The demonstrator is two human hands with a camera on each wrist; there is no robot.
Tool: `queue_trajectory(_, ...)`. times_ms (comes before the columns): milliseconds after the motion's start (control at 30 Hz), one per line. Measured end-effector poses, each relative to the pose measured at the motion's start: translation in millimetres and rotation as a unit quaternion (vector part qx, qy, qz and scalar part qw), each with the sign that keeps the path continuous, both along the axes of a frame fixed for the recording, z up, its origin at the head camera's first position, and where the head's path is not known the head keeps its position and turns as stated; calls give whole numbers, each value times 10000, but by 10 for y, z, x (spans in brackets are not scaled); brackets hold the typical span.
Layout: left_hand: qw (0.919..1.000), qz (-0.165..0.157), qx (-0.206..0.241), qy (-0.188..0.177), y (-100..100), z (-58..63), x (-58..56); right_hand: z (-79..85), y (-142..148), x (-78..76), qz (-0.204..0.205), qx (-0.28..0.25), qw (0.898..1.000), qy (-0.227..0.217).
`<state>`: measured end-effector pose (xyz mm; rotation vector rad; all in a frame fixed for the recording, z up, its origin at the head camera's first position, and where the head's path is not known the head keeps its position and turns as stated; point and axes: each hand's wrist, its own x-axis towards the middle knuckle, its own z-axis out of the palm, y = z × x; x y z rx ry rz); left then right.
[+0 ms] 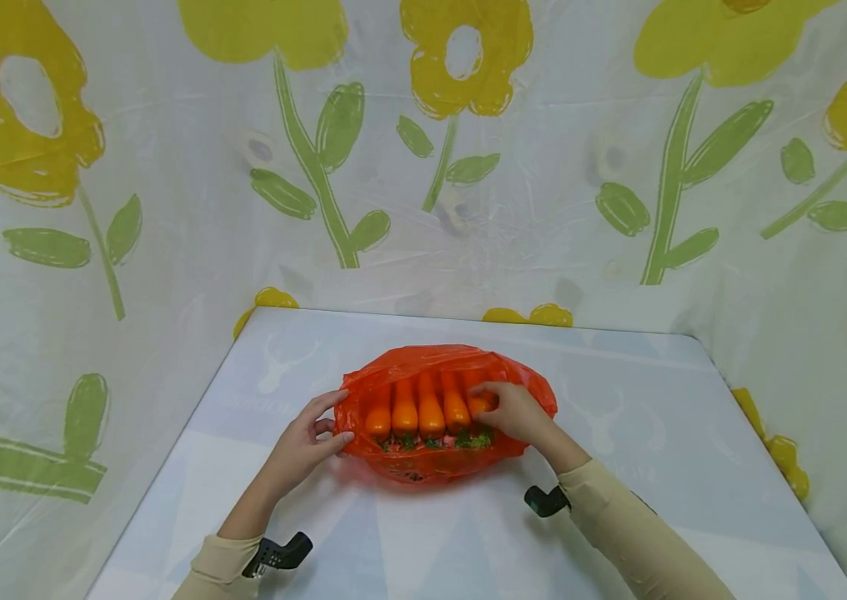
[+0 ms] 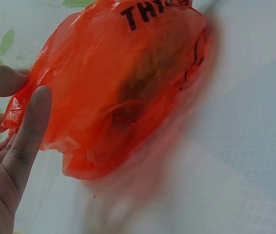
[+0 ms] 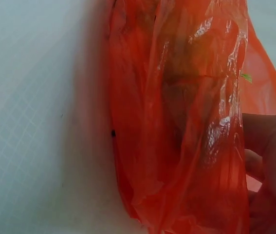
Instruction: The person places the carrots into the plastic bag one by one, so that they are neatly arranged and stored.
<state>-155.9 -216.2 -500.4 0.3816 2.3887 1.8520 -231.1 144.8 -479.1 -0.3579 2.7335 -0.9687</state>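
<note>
A red translucent plastic bag [image 1: 431, 471] lies on its side with its mouth spread wide. Inside, several orange carrots [image 1: 430, 412] stand in a row, with green leafy bits [image 1: 478, 439] and pink bits along their near ends. My left hand [image 1: 302, 450] holds the bag's left edge between thumb and fingers; the left wrist view shows the film [image 2: 74, 97] and black lettering. Reaching in from the right, my right hand [image 1: 517, 414] has its fingers curled on the rightmost carrot [image 1: 478, 405]. In the right wrist view the bag's side [image 3: 176, 122] hides those fingertips.
A pale table [image 1: 618, 533] with faint deer and triangle prints lies under the bag. Behind and at both sides hangs a white cloth [image 1: 543, 208] with yellow flowers and green leaves. Each wrist carries a black camera mount [image 1: 284, 554].
</note>
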Motion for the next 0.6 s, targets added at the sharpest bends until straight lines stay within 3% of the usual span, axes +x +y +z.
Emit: queue_trajectory(600, 9999, 56, -25, -107, 15, 0, 3, -102, 53, 31, 66, 118, 9999, -62)
